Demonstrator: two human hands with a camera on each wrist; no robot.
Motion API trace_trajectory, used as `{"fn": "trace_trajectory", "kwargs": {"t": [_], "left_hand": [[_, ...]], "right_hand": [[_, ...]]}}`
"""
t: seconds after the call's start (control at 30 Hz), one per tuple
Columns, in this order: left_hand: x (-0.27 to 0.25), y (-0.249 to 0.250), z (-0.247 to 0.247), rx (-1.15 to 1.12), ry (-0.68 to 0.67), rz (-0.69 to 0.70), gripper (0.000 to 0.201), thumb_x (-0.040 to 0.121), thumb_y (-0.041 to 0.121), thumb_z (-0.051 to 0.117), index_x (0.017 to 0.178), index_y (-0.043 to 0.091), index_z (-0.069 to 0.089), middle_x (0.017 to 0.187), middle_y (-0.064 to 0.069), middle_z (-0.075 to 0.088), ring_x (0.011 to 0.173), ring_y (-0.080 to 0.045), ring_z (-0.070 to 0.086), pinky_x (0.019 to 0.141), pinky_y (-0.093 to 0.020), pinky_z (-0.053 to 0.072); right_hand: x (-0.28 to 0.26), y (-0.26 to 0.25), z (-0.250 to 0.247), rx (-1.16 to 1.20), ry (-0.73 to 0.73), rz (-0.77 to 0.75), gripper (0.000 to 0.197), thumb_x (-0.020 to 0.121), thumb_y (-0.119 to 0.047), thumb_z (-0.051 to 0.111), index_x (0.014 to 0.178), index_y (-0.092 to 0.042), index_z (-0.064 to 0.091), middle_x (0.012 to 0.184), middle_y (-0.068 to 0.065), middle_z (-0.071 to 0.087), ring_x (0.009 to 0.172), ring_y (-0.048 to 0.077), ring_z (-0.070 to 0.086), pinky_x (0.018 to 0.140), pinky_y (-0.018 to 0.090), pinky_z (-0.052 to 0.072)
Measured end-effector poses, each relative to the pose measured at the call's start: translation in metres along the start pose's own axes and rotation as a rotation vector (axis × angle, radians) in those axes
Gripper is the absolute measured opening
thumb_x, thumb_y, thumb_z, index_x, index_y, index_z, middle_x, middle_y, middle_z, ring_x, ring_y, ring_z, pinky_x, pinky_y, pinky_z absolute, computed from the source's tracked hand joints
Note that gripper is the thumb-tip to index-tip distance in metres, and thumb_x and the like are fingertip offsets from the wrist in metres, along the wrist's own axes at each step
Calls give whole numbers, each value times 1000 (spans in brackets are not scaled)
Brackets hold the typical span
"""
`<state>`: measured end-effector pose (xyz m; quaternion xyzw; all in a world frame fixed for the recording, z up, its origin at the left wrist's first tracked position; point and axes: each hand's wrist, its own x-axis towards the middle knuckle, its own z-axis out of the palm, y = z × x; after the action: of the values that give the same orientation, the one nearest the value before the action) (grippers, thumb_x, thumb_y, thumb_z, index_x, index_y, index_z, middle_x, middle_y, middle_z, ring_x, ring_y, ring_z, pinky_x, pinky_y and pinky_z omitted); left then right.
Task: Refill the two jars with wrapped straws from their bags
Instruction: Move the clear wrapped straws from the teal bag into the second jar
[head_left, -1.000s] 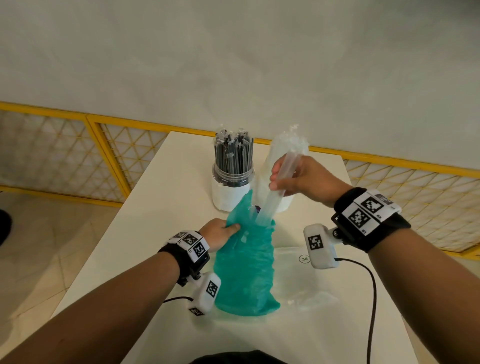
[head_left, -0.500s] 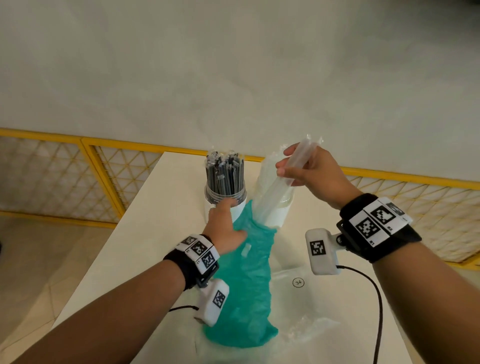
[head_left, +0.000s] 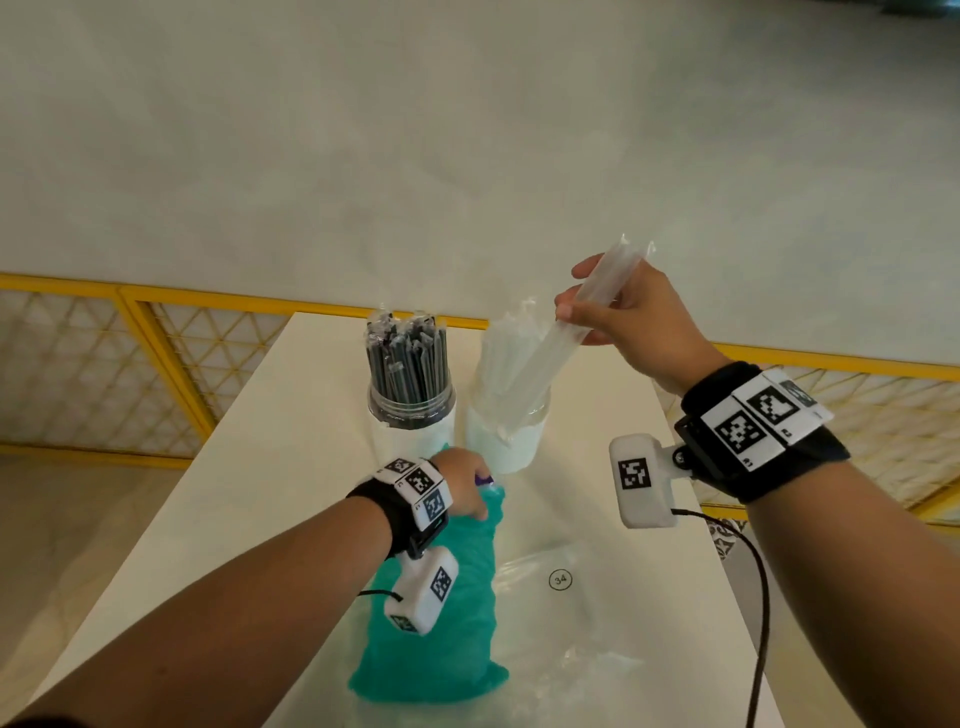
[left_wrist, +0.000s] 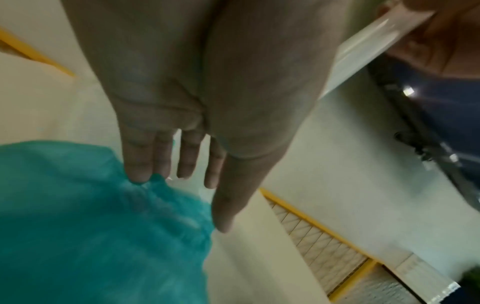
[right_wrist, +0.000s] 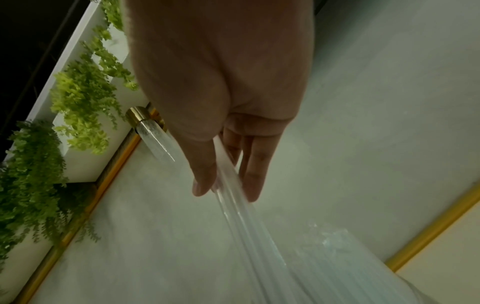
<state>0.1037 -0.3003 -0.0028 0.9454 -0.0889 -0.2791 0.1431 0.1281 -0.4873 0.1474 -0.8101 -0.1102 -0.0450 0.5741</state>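
My right hand (head_left: 597, 312) pinches a bundle of clear wrapped straws (head_left: 550, 353) between thumb and fingers (right_wrist: 249, 181). The bundle tilts down to the left, its lower ends inside the right jar (head_left: 506, 441), which holds more clear straws. The left jar (head_left: 410, 410) stands beside it, packed with dark wrapped straws (head_left: 408, 358). The teal bag (head_left: 441, 623) lies on the table (head_left: 270, 467) in front of the jars. My left hand (head_left: 462, 488) rests on the bag's top end, fingers (left_wrist: 137, 164) straight and touching the teal plastic (left_wrist: 91, 226).
A flat clear plastic bag (head_left: 571, 613) lies right of the teal bag, near a circled "34" mark (head_left: 560, 579). A yellow lattice railing (head_left: 156, 364) runs behind and beside the table. A black cable (head_left: 758, 597) hangs from my right wrist camera.
My right hand has drawn the clear straws up out of the teal bag and across into the right jar. My left hand has loosened its grip on the bag mouth and moved forward.
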Motion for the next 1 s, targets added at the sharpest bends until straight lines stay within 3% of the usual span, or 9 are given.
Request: {"fn": "trace_trajectory", "kwargs": {"t": [0.13,0.23,0.3,0.37,0.43,0.63,0.73,0.9,1.0], "left_hand": [[4,-1,14,7,-10,-40,61,86,43,64,138,19,46,143,-6,49,130,-28,47,104,-32,38],[19,6,-1,-199,240,-88,77,71,57,70,136,24,45,138,-3,53,127,-30,47,106,-40,40],[33,16,-18,-461,424,-72,95,59,52,83,137,18,41,136,-5,53,127,-29,49,105,-43,43],[46,26,-34,-641,513,-80,121,51,45,91,148,15,24,148,-7,41,138,-30,38,111,-46,37],[60,34,-44,-740,527,-89,142,47,41,94,153,22,2,158,-6,26,146,-28,26,117,-49,29],[94,48,-47,-741,522,-103,159,40,37,96,149,33,-20,162,-4,13,149,-29,16,118,-52,24],[105,52,-46,-639,520,-81,154,43,39,95,151,29,-15,161,-2,16,147,-30,19,119,-51,23],[119,56,-53,-518,508,-76,128,40,49,92,145,25,24,140,-2,33,134,-28,27,113,-43,31],[127,59,-57,-528,487,-45,121,40,46,94,140,19,30,139,-1,40,133,-24,34,112,-43,34]], "right_hand": [[4,15,6,-12,-34,2,33,82,-7,74,109,-10,55,95,11,72,93,31,70,83,50,58],[12,16,1,-23,-20,-22,32,82,-6,73,110,-7,56,94,10,71,92,28,70,84,50,58],[20,15,-5,-33,0,-57,32,82,-7,74,108,-8,58,95,10,72,92,26,71,85,50,57],[28,14,-9,-53,-2,-107,28,80,-10,75,102,-13,59,94,8,72,93,25,71,86,51,57],[35,15,-11,-83,-50,-135,25,80,-10,76,96,-19,59,93,7,72,93,22,71,87,48,57],[50,31,-10,-200,-227,-156,22,79,-10,76,88,-20,60,91,0,74,90,6,71,86,25,54],[57,36,-16,-241,-283,-178,17,81,-11,75,87,-17,60,92,1,73,86,-1,68,80,13,50],[69,40,-33,-232,-305,-204,16,82,-10,74,91,-12,61,93,4,73,86,2,68,82,21,51],[77,46,-40,-215,-288,-208,19,81,-11,76,90,-15,60,93,4,73,89,9,69,83,21,52]]}}
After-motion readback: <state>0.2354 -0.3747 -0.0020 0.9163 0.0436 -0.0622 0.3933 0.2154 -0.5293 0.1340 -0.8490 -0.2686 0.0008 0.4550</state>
